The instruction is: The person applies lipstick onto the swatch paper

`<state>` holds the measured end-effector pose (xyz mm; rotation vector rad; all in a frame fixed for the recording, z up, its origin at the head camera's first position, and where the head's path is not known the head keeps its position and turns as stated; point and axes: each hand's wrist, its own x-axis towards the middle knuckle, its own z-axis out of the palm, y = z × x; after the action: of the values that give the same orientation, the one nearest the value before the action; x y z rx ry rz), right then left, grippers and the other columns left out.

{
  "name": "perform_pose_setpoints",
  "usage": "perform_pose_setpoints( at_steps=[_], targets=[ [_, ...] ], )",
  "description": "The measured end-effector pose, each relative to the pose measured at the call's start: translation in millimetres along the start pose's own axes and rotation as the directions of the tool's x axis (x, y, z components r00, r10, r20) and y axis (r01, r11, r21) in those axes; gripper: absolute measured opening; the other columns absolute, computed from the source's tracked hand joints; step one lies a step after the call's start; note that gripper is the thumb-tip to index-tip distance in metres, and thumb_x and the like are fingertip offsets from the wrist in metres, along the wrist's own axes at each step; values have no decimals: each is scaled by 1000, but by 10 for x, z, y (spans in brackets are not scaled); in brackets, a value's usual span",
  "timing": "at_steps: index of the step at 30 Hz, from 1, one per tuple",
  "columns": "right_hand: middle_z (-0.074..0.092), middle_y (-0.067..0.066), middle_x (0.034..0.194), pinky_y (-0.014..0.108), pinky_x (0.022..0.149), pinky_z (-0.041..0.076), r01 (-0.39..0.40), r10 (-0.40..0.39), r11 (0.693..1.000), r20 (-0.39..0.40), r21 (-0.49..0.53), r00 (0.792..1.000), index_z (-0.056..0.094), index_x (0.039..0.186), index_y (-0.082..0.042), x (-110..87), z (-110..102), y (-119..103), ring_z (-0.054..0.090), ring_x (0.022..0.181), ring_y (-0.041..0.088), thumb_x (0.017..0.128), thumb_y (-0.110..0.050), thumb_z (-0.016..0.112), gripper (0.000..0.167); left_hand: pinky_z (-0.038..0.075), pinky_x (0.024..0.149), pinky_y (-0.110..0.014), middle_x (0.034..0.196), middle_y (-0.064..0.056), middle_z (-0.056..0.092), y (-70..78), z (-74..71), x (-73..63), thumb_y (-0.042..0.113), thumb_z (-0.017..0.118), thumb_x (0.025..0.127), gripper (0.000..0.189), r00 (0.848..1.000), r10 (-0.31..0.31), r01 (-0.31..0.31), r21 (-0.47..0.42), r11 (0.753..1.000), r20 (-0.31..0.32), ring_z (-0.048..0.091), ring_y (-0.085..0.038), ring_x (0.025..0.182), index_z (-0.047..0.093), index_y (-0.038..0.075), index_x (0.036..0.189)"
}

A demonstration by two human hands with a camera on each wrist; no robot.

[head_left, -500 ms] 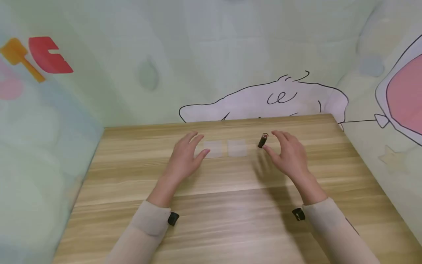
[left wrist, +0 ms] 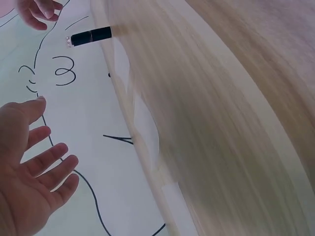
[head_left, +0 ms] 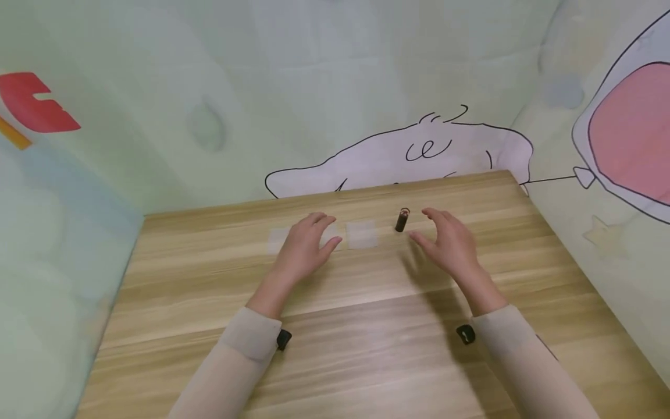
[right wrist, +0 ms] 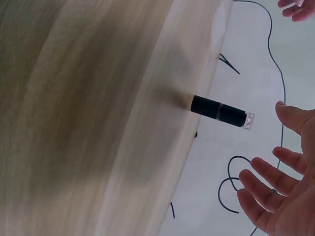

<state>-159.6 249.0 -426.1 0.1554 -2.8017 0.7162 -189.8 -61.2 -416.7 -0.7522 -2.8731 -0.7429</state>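
A small black lipstick tube (head_left: 402, 220) with a clear faceted top stands upright near the table's back edge. My right hand (head_left: 451, 244) hovers just to its right, fingers relaxed and apart from it. In the right wrist view the lipstick tube (right wrist: 219, 110) is seen sideways, with a gap between it and the right hand (right wrist: 285, 182). My left hand (head_left: 302, 247) is held over the pale square patches, thumb spread and nothing held. Its loosely bent fingers show in the left wrist view, where the left hand (left wrist: 37, 167) touches nothing.
Three pale square patches lie in a row on the wooden table (head_left: 335, 349): a right patch (head_left: 361, 234), a middle one partly behind my left hand, and a left patch (head_left: 277, 240). A printed backdrop (head_left: 314, 87) rises behind the table.
The head view has shifted, so the table lies further left in it. My left hand has moved right across the patches, uncovering the left one. The right hand sits slightly further from the lipstick tube.
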Motion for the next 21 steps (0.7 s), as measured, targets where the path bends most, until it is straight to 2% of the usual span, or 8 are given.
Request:
perform_pose_setpoints(
  at_steps=[6,13,17,21],
  targets=[
    [66,22,124,55,87,50,-61,59,998,80,24,995,56,138,-1,51,34,79,64,107,40,92,-35,75,60,43,108,-48,135,-17,59,89,149,179,31,68,99,49,999,29,-28,-15,999,44,56,-34,125,60,3,138],
    [66,20,126,54,87,52,-145,135,988,175,50,975,55,139,-2,138,134,174,66,106,39,93,-36,74,60,41,110,-45,138,-15,59,210,316,410,31,67,100,50,991,47,-40,-55,998,125,54,-32,129,58,4,140],
    [67,20,125,53,88,52,-154,139,986,202,62,969,56,139,-3,172,202,230,68,103,38,93,-36,74,59,40,111,-43,139,-15,59,270,424,553,28,67,100,49,982,57,-41,-93,995,181,54,-31,130,57,2,141],
    [68,19,122,53,90,50,-153,135,986,212,69,968,58,137,-3,201,250,275,67,104,37,93,-36,74,57,42,109,-43,136,-15,62,312,524,677,27,67,100,48,973,68,-44,-111,993,220,58,-30,125,58,0,138]
  ],
)
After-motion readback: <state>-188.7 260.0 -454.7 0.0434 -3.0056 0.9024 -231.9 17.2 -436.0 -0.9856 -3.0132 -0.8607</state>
